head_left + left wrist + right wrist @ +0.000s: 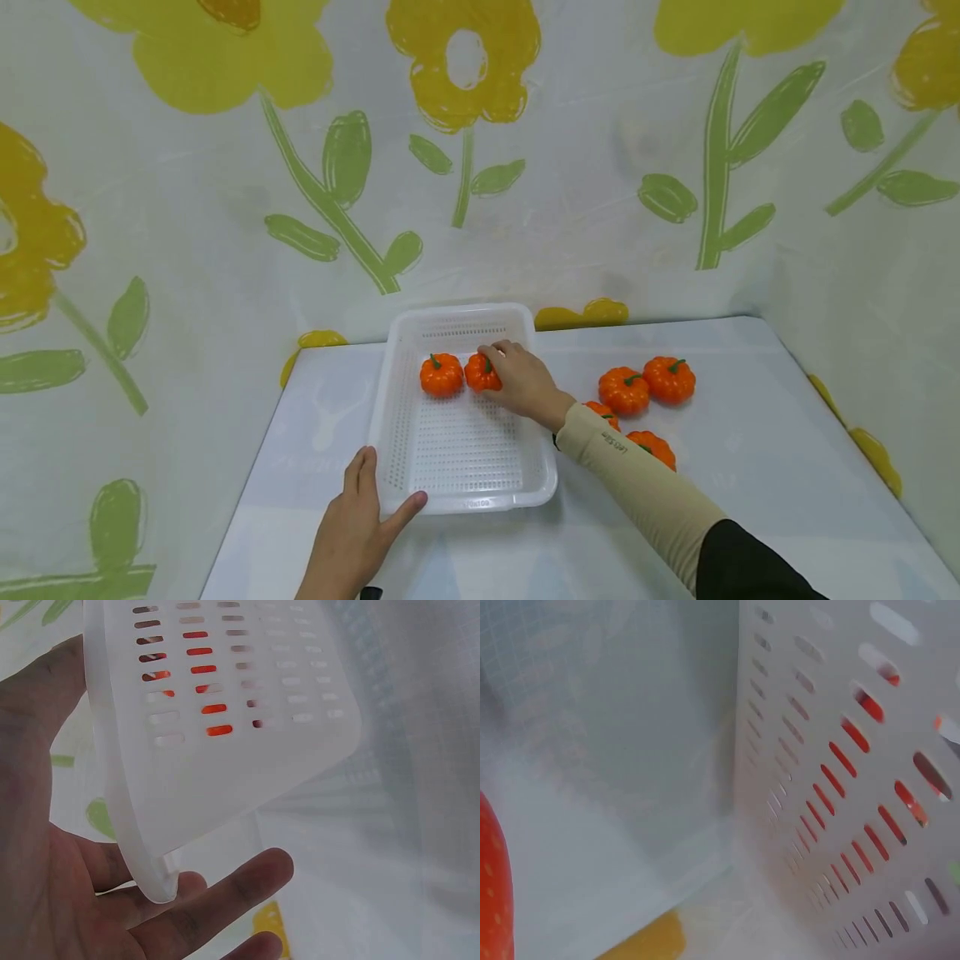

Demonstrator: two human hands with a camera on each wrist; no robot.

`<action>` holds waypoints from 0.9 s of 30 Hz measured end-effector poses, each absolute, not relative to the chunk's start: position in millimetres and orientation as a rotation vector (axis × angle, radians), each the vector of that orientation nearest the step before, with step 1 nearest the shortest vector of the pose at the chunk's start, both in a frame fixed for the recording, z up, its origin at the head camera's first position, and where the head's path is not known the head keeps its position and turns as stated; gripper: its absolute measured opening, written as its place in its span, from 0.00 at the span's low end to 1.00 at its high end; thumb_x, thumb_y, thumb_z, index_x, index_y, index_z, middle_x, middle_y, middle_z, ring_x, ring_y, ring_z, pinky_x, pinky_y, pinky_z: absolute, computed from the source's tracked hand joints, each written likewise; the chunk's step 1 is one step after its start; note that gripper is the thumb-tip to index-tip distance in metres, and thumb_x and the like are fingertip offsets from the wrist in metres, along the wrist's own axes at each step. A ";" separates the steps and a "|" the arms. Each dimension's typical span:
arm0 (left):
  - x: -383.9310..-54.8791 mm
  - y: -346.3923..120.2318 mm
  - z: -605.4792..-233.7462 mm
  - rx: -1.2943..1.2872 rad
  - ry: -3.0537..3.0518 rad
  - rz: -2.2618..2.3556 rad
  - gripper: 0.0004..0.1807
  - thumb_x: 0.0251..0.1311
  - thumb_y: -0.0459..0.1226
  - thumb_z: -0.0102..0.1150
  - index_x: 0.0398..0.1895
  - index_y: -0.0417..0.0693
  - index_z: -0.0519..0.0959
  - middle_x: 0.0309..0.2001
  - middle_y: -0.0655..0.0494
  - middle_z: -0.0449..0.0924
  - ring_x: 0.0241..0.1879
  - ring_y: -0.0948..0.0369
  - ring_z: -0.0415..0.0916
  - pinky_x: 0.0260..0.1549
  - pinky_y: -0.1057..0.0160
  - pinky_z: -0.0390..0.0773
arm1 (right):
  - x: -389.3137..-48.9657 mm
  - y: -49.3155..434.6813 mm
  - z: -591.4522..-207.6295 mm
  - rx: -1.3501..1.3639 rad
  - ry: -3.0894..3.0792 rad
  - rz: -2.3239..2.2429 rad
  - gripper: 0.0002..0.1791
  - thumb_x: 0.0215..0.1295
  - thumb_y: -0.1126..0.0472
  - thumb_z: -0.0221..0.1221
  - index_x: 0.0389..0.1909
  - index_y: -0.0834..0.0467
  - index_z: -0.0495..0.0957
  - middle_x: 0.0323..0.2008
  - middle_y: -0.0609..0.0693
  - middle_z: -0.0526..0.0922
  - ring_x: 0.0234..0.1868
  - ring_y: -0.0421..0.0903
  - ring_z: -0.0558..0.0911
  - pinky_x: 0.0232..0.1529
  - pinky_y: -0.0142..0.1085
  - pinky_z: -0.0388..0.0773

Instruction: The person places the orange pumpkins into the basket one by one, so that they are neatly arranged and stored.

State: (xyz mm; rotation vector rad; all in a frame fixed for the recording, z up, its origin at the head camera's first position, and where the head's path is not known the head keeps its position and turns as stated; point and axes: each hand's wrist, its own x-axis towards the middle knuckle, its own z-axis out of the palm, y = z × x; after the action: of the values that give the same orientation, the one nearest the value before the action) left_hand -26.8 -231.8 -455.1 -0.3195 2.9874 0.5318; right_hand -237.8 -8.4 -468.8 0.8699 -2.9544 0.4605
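Observation:
A white slotted plastic basket (468, 500) stands on the table. My right hand (521, 379) reaches over its right wall and grips a small orange pumpkin (478, 375) inside, fingers and thumb around it. Just left of that one, another orange pumpkin (441, 377) with a green stem sits in the basket. At the front left corner, my left hand (356, 525) touches the basket with its fingers extended and thumb apart. The left wrist view shows these fingers spread around the basket rim (112, 765). The right hand itself is out of sight in the right wrist view.
To the right of the basket lie several more orange pumpkins (624, 392), some partly covered by the right forearm (637, 475). The white table (765, 450) meets a wall covering (570, 192) printed with yellow flowers.

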 end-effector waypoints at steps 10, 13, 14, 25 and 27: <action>-25.8 -231.1 -456.7 -0.316 3.001 0.536 0.67 0.41 0.79 0.36 0.71 0.33 0.46 0.69 0.38 0.48 0.49 0.43 0.73 0.49 0.45 0.72 | -234.9 -9.9 -469.6 0.927 -2.921 0.297 0.38 0.52 0.43 0.66 0.62 0.53 0.66 0.55 0.52 0.71 0.52 0.49 0.71 0.56 0.41 0.70; -26.2 -231.4 -457.1 -0.311 3.005 0.533 0.67 0.41 0.79 0.36 0.70 0.32 0.46 0.69 0.37 0.48 0.48 0.43 0.73 0.49 0.45 0.72 | -233.8 -10.2 -468.6 0.921 -2.942 0.260 0.38 0.52 0.43 0.65 0.63 0.53 0.66 0.55 0.52 0.71 0.53 0.49 0.71 0.56 0.42 0.70; -26.3 -231.4 -457.0 -0.316 3.002 0.534 0.67 0.41 0.79 0.36 0.70 0.33 0.46 0.69 0.38 0.48 0.48 0.43 0.73 0.49 0.45 0.72 | -233.5 -10.3 -468.2 0.920 -2.947 0.250 0.38 0.52 0.43 0.65 0.63 0.53 0.66 0.55 0.52 0.71 0.53 0.49 0.71 0.57 0.42 0.70; -27.9 -232.0 -457.9 -0.324 2.996 0.549 0.68 0.41 0.79 0.36 0.71 0.34 0.45 0.70 0.39 0.47 0.49 0.43 0.72 0.50 0.45 0.71 | -233.2 -10.7 -470.5 0.924 -2.942 0.180 0.37 0.52 0.42 0.65 0.62 0.53 0.66 0.54 0.52 0.72 0.52 0.49 0.71 0.57 0.41 0.69; -27.7 -232.2 -458.0 -0.316 3.002 0.551 0.67 0.41 0.79 0.36 0.71 0.33 0.45 0.69 0.38 0.47 0.48 0.43 0.72 0.50 0.45 0.72 | -233.2 -10.5 -471.3 0.931 -2.932 0.175 0.37 0.52 0.43 0.65 0.61 0.53 0.67 0.54 0.52 0.73 0.52 0.49 0.72 0.57 0.41 0.69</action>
State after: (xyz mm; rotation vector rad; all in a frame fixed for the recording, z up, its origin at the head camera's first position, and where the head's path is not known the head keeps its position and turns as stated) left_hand -27.7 -232.2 -458.0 -0.3158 3.0016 0.5510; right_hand -233.2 -10.5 -471.3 0.9311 -2.9317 0.1747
